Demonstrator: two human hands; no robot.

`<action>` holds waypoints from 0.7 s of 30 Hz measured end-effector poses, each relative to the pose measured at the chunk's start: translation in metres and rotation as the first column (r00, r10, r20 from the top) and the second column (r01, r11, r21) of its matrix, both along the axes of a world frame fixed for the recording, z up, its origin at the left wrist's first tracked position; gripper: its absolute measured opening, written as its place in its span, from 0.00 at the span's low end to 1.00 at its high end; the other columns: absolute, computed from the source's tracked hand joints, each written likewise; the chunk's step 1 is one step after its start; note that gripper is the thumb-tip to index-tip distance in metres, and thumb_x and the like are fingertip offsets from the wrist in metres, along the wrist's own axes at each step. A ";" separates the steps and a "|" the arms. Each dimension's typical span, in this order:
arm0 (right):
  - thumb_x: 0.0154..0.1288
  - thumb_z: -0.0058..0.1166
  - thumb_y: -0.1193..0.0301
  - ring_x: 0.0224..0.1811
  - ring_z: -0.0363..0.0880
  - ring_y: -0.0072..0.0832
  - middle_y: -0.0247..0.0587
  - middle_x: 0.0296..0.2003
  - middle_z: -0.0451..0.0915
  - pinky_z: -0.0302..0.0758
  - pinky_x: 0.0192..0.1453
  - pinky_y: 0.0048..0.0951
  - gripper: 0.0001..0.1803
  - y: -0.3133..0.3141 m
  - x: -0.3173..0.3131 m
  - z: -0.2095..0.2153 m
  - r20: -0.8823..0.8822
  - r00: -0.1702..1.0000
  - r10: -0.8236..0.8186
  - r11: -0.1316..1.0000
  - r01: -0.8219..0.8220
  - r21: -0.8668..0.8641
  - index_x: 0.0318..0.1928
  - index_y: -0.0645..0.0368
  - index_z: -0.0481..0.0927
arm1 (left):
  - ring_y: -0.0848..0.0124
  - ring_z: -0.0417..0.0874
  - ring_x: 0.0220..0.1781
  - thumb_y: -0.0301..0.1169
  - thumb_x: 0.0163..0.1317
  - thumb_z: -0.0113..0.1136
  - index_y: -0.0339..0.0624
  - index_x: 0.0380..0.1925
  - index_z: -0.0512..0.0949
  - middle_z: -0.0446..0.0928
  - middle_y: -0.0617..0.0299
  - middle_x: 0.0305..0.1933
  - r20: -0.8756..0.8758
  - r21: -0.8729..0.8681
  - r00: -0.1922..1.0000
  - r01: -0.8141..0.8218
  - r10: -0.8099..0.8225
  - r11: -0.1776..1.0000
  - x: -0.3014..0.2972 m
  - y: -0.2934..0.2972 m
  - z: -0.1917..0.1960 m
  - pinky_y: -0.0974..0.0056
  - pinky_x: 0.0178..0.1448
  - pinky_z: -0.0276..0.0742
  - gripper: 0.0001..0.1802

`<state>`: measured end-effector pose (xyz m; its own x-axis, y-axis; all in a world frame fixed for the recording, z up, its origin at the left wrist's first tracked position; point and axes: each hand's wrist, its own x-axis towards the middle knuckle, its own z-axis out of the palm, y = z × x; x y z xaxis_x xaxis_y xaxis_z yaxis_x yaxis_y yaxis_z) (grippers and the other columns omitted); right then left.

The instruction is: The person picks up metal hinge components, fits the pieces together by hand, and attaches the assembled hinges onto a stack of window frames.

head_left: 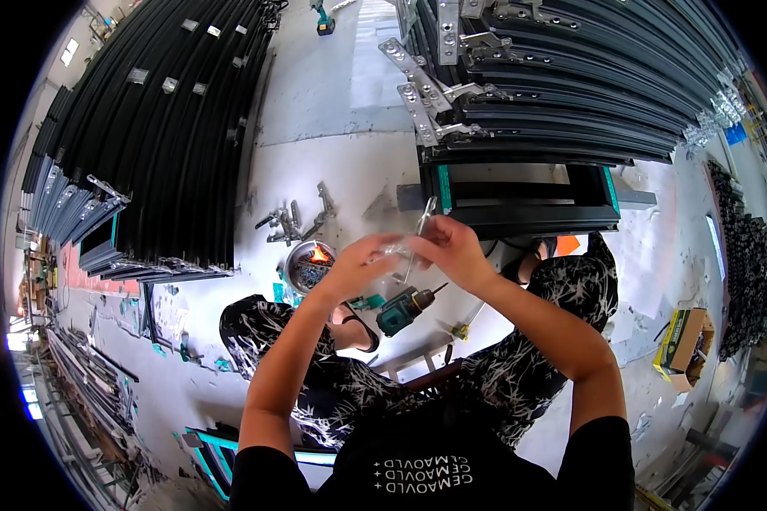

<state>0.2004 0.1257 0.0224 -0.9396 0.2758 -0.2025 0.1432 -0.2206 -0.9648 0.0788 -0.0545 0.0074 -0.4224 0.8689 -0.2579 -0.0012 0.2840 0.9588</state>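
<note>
In front of me, above the floor, a shiny metal window hinge [427, 215] stands roughly upright. My right hand [453, 249] is closed around it, thumb and fingers pinching the bar. Close against the hinge's other side is my left hand [360, 266]; its fingers are smeared by motion, so their grip does not show. A green and black cordless drill [400, 312] is just below both hands, its bit pointing up and right. Beside my left hand sits a round metal bowl [294, 281] of small fasteners, with an orange item in it. Several loose metal hinges [290, 223] lie beyond the bowl.
Long dark frames [170, 128] are stacked at the left. More dark frames [562, 102] are piled at the right, with hinges [430, 94] jutting from their near end. An open carton [686, 347] stands at the right. Another drill [322, 19] is far ahead.
</note>
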 end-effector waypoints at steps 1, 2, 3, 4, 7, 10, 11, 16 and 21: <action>0.65 0.60 0.74 0.26 0.77 0.16 0.36 0.29 0.80 0.76 0.28 0.20 0.09 -0.002 -0.001 -0.001 -0.036 0.999 -0.025 1.000 0.026 0.016 0.39 0.67 0.75 | 0.64 0.77 0.57 0.37 0.64 0.60 0.35 0.60 0.69 0.76 0.52 0.58 -0.133 0.065 0.987 0.103 -0.094 0.993 0.000 0.005 0.012 0.59 0.60 0.73 0.28; 0.65 0.60 0.74 0.26 0.77 0.16 0.36 0.29 0.80 0.76 0.28 0.20 0.09 -0.001 -0.001 0.002 -0.031 0.999 -0.025 0.999 0.026 0.021 0.39 0.67 0.75 | 0.64 0.77 0.57 0.37 0.64 0.60 0.35 0.60 0.69 0.76 0.52 0.58 -0.128 0.070 0.987 0.103 -0.093 0.992 0.007 0.014 0.030 0.59 0.60 0.73 0.28; 0.65 0.60 0.74 0.27 0.78 0.17 0.37 0.30 0.81 0.77 0.29 0.21 0.09 -0.001 0.000 0.007 -0.037 0.999 -0.039 0.995 0.042 0.089 0.38 0.67 0.75 | 0.61 0.78 0.56 0.36 0.61 0.62 0.37 0.59 0.71 0.77 0.52 0.55 -0.270 -0.107 0.950 0.130 -0.155 0.986 0.017 0.027 0.051 0.58 0.59 0.73 0.27; 0.64 0.60 0.74 0.27 0.79 0.18 0.38 0.31 0.82 0.78 0.30 0.21 0.09 -0.002 -0.001 0.011 -0.044 0.998 -0.044 0.986 0.051 0.156 0.37 0.67 0.75 | 0.58 0.79 0.54 0.35 0.58 0.64 0.39 0.58 0.72 0.78 0.51 0.53 -0.392 -0.285 0.890 0.122 -0.231 0.951 0.024 0.035 0.061 0.57 0.59 0.73 0.28; 0.63 0.61 0.74 0.30 0.81 0.20 0.40 0.32 0.83 0.79 0.33 0.23 0.10 -0.012 -0.007 -0.002 -0.091 0.995 -0.043 0.974 0.062 0.220 0.40 0.67 0.77 | 0.51 0.79 0.49 0.31 0.54 0.63 0.40 0.48 0.76 0.79 0.49 0.47 -0.574 -0.113 0.819 -0.091 0.010 0.989 0.027 0.038 0.025 0.55 0.54 0.74 0.20; 0.62 0.61 0.74 0.35 0.83 0.22 0.41 0.34 0.83 0.80 0.37 0.24 0.13 -0.022 -0.015 -0.002 -0.116 0.993 -0.003 0.966 0.033 0.258 0.45 0.66 0.77 | 0.51 0.80 0.45 0.28 0.55 0.61 0.40 0.43 0.77 0.81 0.49 0.42 -0.692 0.177 0.660 -0.240 0.294 0.954 0.012 0.033 -0.012 0.55 0.49 0.75 0.14; 0.62 0.60 0.75 0.40 0.82 0.24 0.41 0.39 0.81 0.79 0.41 0.25 0.15 -0.027 -0.015 0.015 -0.114 0.993 0.042 0.918 0.007 0.396 0.49 0.64 0.78 | 0.51 0.81 0.43 0.28 0.57 0.60 0.40 0.42 0.78 0.81 0.50 0.39 -0.705 0.307 0.580 -0.268 0.408 0.913 0.003 0.032 -0.017 0.56 0.47 0.75 0.12; 0.64 0.56 0.76 0.42 0.80 0.24 0.41 0.42 0.78 0.78 0.43 0.24 0.11 -0.027 -0.004 0.005 -0.022 0.996 0.089 0.869 -0.067 0.490 0.47 0.63 0.79 | 0.55 0.82 0.37 0.26 0.59 0.59 0.40 0.45 0.77 0.82 0.51 0.36 -0.561 0.137 0.730 -0.384 0.391 0.913 -0.051 0.046 -0.006 0.59 0.42 0.76 0.12; 0.65 0.55 0.75 0.36 0.78 0.23 0.39 0.39 0.79 0.77 0.39 0.22 0.08 -0.033 -0.003 -0.023 0.177 0.974 0.143 0.899 -0.203 0.388 0.42 0.64 0.81 | 0.58 0.83 0.36 0.28 0.61 0.58 0.41 0.47 0.77 0.82 0.53 0.36 -0.445 0.289 0.731 -0.429 0.517 0.856 -0.091 0.075 -0.026 0.60 0.41 0.76 0.13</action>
